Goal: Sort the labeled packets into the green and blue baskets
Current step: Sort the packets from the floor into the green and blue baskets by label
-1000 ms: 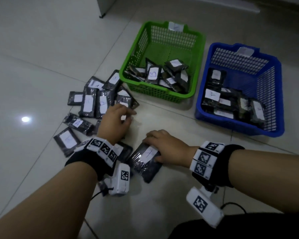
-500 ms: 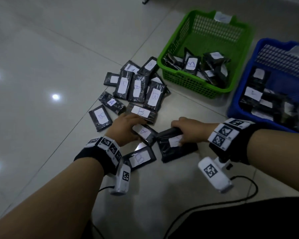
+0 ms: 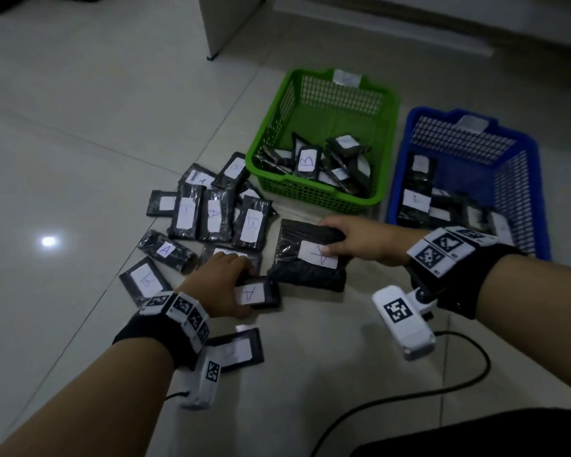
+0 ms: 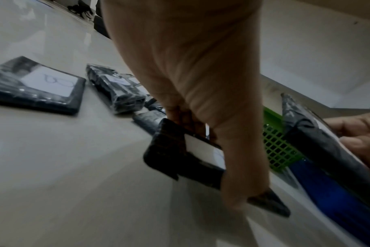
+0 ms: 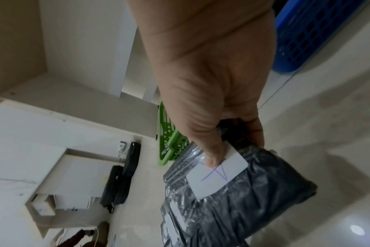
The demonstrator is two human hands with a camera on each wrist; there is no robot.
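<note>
pale tile floor (image 3: 80,143) under everything. my left hand (image 3: 223,285) pinches a small packet marked a (image 3: 256,294), my right hand (image 3: 360,240) grips a bigger a packet (image 3: 310,258). loose packets (image 3: 211,212) beyond, then green basket (image 3: 388,179) and blue basket (image 3: 534,179), both holding packets.

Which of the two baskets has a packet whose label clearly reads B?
The green basket, left of the blue basket: one packet in it shows a clear B; the blue one's labels are unreadable.
</note>
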